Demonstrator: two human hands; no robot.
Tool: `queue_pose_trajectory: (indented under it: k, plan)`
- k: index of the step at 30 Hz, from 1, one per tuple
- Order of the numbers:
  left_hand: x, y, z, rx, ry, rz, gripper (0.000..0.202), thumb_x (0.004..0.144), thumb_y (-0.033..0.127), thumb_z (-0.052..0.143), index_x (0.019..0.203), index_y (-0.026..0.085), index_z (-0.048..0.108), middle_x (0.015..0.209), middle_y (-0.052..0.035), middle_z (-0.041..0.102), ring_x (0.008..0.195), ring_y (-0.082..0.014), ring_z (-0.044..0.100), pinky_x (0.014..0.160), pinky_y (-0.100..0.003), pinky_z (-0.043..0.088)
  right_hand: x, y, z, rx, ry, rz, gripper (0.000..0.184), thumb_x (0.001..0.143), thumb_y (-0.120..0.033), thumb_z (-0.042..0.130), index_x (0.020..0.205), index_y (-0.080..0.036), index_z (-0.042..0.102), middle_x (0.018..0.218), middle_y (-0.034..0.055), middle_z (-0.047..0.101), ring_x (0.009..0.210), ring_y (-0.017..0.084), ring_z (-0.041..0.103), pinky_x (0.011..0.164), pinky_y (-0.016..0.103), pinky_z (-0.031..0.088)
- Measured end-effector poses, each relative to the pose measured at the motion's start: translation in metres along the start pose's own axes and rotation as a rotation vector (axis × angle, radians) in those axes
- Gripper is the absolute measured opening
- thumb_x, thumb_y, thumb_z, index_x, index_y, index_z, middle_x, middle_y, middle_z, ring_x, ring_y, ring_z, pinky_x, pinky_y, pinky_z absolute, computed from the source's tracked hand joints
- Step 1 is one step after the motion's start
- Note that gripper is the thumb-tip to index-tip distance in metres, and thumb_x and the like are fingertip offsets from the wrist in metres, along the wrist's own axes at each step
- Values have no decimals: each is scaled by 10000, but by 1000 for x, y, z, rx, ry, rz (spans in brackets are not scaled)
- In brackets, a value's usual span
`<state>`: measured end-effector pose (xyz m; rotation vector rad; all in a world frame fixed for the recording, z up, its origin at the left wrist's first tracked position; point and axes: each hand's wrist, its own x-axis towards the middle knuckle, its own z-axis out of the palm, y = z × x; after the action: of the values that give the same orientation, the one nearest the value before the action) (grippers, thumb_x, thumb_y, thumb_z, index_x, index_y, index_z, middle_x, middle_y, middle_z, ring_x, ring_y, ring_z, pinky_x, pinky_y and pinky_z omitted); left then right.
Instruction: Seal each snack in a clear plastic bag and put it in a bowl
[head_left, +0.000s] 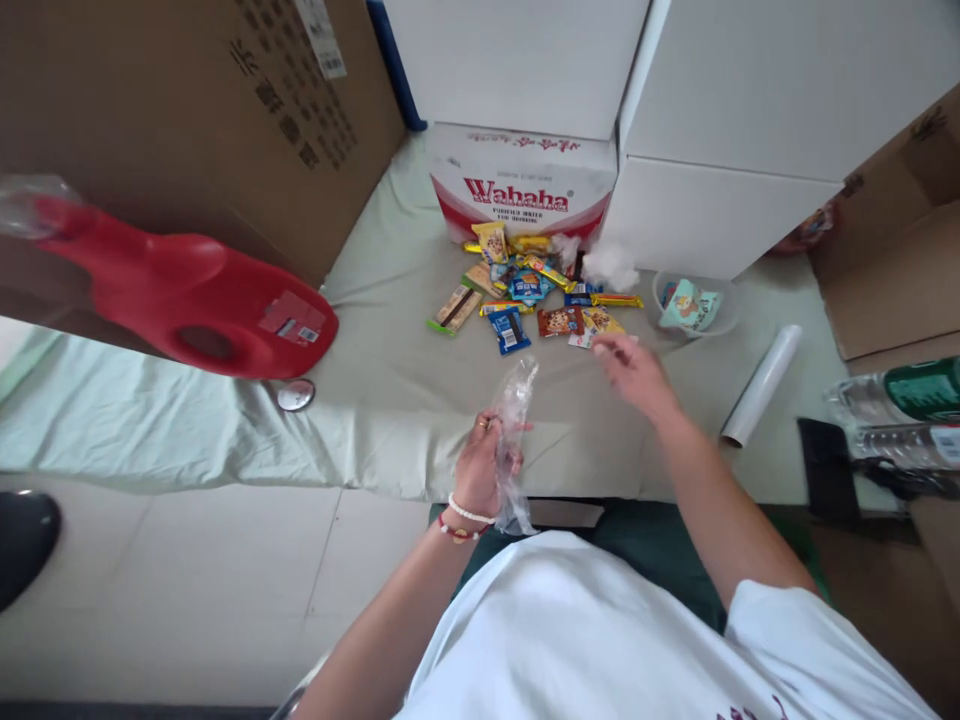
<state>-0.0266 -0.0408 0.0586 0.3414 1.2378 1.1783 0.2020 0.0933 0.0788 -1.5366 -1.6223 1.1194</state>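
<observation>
My left hand [480,465] is closed around a clear, crumpled plastic bag [516,400], which hangs upright in front of my body. My right hand [634,372] reaches over the cloth with its fingers loosely apart, close to a yellow snack packet [602,320]. Whether a fingertip touches that packet is unclear. Beside it lie a brown cookie packet [560,321] and a blue packet [509,330]. The rest of the snack pile holds several yellow wrapped bars [617,300], light-blue packets [527,285] and a green-ended packet [455,309].
Behind the snacks stands a Wahaha carton [525,185]. To the right are a clear plastic bowl [724,320] with a packet inside, a white roll [763,385] and plastic bottles [922,395]. A red jug [225,305] and a small round lid [295,395] lie left.
</observation>
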Motion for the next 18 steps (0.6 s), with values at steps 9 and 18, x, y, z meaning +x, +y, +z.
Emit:
queue_pose_trajectory:
  k: [9,18]
  plan:
    - [13,-24,-11,464,123,292,390,977,573,566,1183,243,599,1182,-92,697,1004,-210,677,789,-335,556,-82,19,95,662,-97,326,423,634,-554,882,754,-226,642,643,-51,537,576,108,411,538,263,340]
    - [13,-22,-11,494,-10,272,358,796,552,758,894,218,677,858,-25,697,798,-169,652,732,-294,506,-73,8,75,448,-68,222,345,745,-531,784,791,-229,625,674,-44,535,579,111,408,540,264,329]
